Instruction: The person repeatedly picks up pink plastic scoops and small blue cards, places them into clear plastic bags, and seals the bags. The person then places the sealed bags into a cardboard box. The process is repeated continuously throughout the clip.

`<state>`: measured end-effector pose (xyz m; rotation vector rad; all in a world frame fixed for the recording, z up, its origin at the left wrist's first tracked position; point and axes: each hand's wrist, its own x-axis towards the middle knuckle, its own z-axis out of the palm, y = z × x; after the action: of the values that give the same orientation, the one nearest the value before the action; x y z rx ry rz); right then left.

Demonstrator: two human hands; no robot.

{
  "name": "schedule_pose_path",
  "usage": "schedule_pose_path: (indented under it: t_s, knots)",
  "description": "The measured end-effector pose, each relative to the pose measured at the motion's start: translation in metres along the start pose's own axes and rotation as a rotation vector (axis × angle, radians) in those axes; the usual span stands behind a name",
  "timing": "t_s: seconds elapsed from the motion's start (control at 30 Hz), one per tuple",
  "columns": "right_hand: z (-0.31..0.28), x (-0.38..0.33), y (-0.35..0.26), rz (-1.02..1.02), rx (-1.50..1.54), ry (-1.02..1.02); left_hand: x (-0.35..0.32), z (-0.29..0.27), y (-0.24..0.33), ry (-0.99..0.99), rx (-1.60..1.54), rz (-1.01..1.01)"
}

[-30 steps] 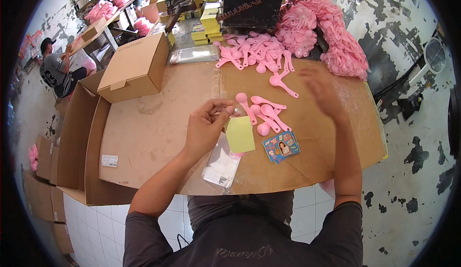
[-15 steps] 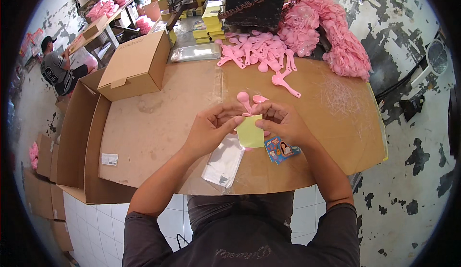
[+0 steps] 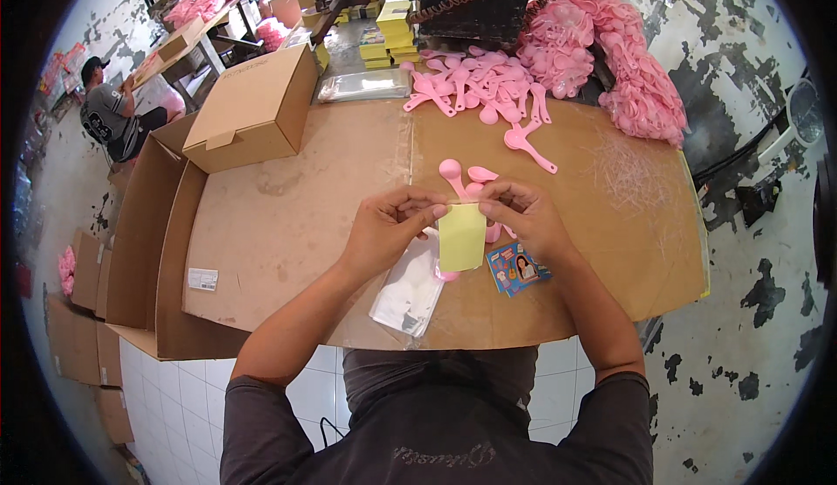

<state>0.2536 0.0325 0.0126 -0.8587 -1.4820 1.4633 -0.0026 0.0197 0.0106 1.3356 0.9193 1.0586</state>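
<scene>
A person in a dark short-sleeved shirt works at a table (image 3: 288,250) covered with brown cardboard, seen from above. Both hands meet over its near middle. The left hand (image 3: 388,228) pinches the upper left corner of a small pale yellow card (image 3: 462,239) between thumb and fingers; the right hand (image 3: 532,223) pinches at the upper right corner. The card hangs between them, its plain yellow side showing. A bit of pink peeks out at its lower edge, too covered to identify.

Below and left of the card, near the left wrist, lies a stack of clear plastic bags (image 3: 407,293). Below the right hand lie a few blue printed cards (image 3: 516,271). Just beyond the fingertips are several pink spoons (image 3: 450,169), partly hidden by the hands.

Farther back, a loose pile of pink spoons (image 3: 484,84) lies in front of a black box (image 3: 471,6), with a large heap of pink items (image 3: 641,93) to its right. At the back left of the table stands a closed cardboard box (image 3: 253,106); an open carton (image 3: 144,241) runs along the left edge. Far left, another person (image 3: 113,115) sits by a bench.
</scene>
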Motion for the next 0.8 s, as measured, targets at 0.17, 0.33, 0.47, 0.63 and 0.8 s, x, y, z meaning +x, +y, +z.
schedule_pose_path:
  t_s: [0.17, 0.33, 0.47, 0.63, 0.8]
  knots:
    - [-0.005, -0.001, 0.004, 0.066, 0.004, -0.027, -0.001, -0.001, 0.0, -0.019, 0.036, 0.027]
    - [-0.005, -0.001, 0.003, -0.102, -0.128, -0.015, 0.001, -0.005, -0.003, -0.055, 0.102, 0.104]
    - [-0.009, -0.002, -0.003, -0.03, -0.158, -0.036, 0.001, -0.01, -0.003, -0.11, 0.091, 0.081]
    - [-0.017, -0.001, -0.001, -0.066, -0.117, -0.086, 0.002, -0.01, -0.003, -0.132, 0.064, 0.113]
    - [-0.009, -0.002, 0.0, -0.003, -0.145, -0.055, 0.001, -0.005, 0.0, -0.079, 0.153, -0.011]
